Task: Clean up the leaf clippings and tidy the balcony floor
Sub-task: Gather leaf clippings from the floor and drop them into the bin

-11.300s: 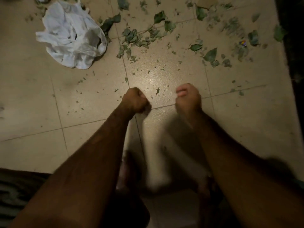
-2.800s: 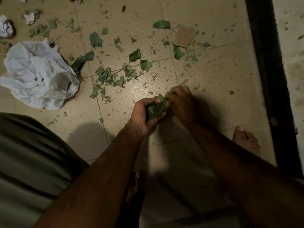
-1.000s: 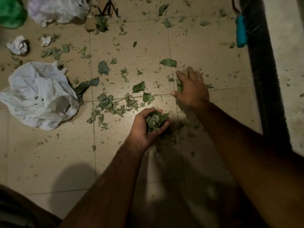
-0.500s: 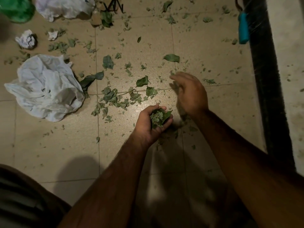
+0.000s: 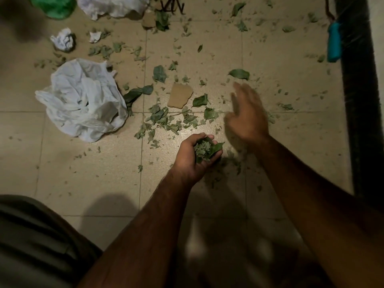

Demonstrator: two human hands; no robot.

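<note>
The left hand (image 5: 193, 156) curls, palm up, round a clump of leaf clippings (image 5: 204, 151). The blurred right hand (image 5: 247, 119) is spread open just beyond. A leafy twig (image 5: 166, 119) lies crosswise, right of the white plastic bag (image 5: 83, 100).

Dim out here, honestly. One warm light from above pools on the beige speckled floor tiles (image 5: 116, 163) past my left hand (image 5: 191, 159), bit of glare there. The green leaf clippings (image 5: 204, 149) it grips look sharp; my right hand (image 5: 247, 117) is motion-smeared. Soft shadows along the floor's near edge, corners fall dark, far-left one blurry.
</note>
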